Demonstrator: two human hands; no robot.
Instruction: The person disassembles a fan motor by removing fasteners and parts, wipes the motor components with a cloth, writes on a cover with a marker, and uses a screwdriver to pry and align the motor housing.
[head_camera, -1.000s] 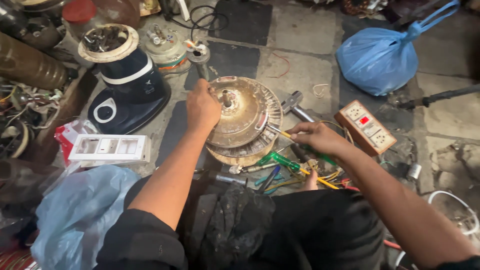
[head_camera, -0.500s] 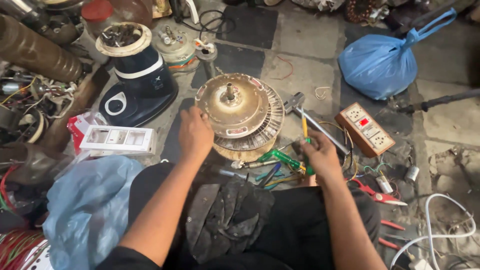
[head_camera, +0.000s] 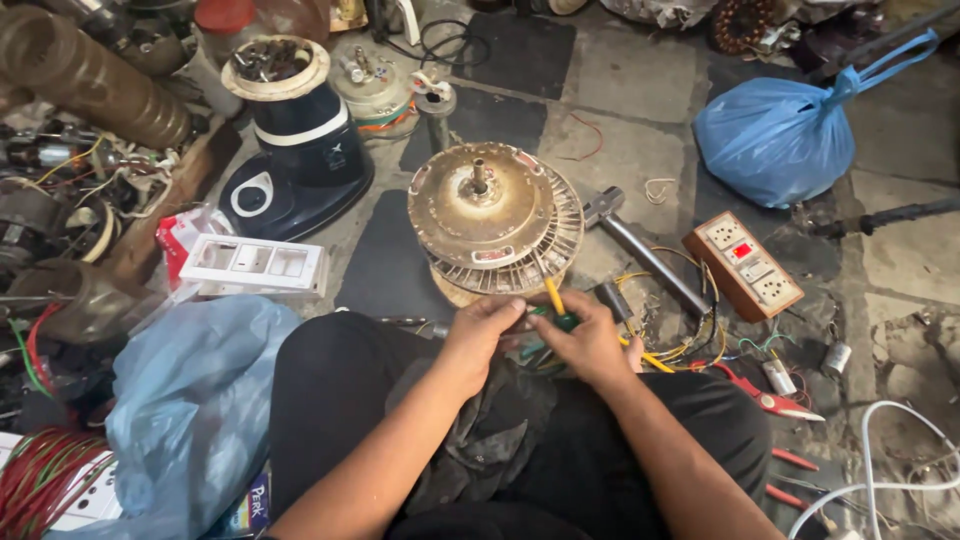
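A round, rusty ceiling-fan motor (head_camera: 492, 218) stands on the stone floor in front of my knees, shaft up. Just below it my left hand (head_camera: 484, 331) and my right hand (head_camera: 590, 345) meet, fingers curled around a small tool with a green and yellow handle (head_camera: 556, 306). The tool's tip is hidden between the fingers. A dark rag (head_camera: 500, 440) lies across my lap under both wrists. Yellow wires (head_camera: 668, 352) trail on the floor to the right of my right hand.
A hammer (head_camera: 640, 250) lies right of the motor, beside a wooden switchboard with sockets (head_camera: 744, 265). A dark blue mixer base (head_camera: 296, 150) and white switch plate (head_camera: 252, 264) sit left. Blue plastic bags (head_camera: 780, 130) (head_camera: 190, 400), red-handled pliers (head_camera: 765, 395) and scrap parts crowd the edges.
My left hand has left the motor's side and come down to join my right hand. Both now hold the green and yellow tool close to my lap. The view has shifted closer.
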